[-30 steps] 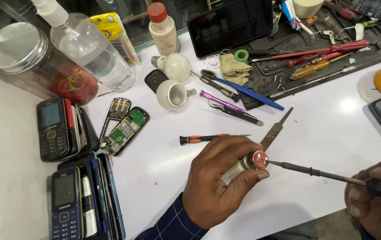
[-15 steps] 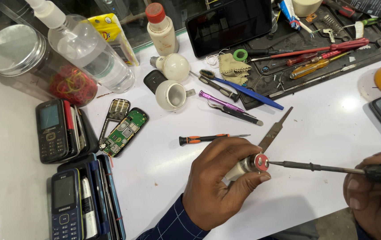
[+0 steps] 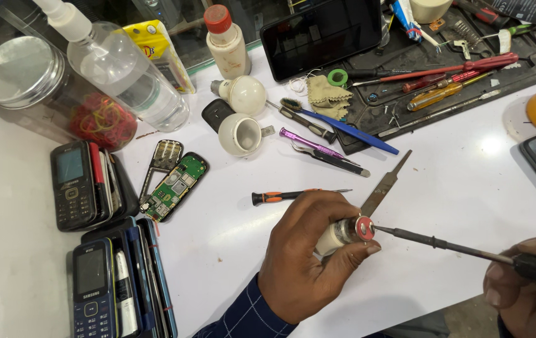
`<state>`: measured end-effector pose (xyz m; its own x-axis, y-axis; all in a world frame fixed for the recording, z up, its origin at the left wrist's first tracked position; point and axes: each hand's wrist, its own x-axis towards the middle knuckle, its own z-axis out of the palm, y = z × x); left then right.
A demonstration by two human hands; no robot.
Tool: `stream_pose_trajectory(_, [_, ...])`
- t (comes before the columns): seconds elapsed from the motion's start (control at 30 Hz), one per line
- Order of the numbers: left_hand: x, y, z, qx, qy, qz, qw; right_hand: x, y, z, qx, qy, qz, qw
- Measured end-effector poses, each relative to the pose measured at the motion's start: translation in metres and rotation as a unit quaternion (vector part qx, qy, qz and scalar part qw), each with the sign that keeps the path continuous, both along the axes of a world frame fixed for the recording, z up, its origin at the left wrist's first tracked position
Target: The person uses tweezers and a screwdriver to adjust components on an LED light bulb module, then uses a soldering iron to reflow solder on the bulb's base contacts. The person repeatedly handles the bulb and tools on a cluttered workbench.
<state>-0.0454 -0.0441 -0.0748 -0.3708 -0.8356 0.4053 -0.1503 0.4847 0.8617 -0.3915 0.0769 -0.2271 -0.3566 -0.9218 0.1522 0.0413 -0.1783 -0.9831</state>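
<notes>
Left hand [image 3: 308,263] closes its grip around a small white cylindrical bulb base [image 3: 343,233]; right hand [image 3: 530,289] clasps a long black-handled screwdriver [image 3: 449,245], shaft running leftward, tip touching the base's red end

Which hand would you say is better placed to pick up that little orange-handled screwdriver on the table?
Probably the left hand: the orange-handled screwdriver lies just beyond its knuckles, though it grips a bulb base. The right hand sits farther off, holding a soldering iron.

left hand [image 3: 308,260]: fist, thumb forward | right hand [image 3: 527,291]: curled, gripping
</notes>
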Motion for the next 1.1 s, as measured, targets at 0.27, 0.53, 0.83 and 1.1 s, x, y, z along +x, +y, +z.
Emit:
stream_pose_trajectory(0.27, [-0.006,0.000,0.000,0.003,-0.054,0.015,0.998,-0.026,0.017,-0.005,0.109,-0.031,0.024,0.993])
stream_pose_trajectory(0.53, [-0.009,-0.001,-0.005,-0.011,-0.070,0.056,0.996,-0.085,0.034,-0.055,0.121,-0.065,0.140,0.980])
stream_pose_trajectory(0.83, [-0.008,-0.001,-0.005,-0.027,-0.047,0.064,0.996,-0.046,0.025,-0.034,0.030,-0.058,0.110,0.992])
stream_pose_trajectory(1.1, [-0.009,0.000,-0.006,-0.011,-0.051,0.059,0.997,-0.009,0.021,-0.001,-0.013,-0.020,0.075,0.997])
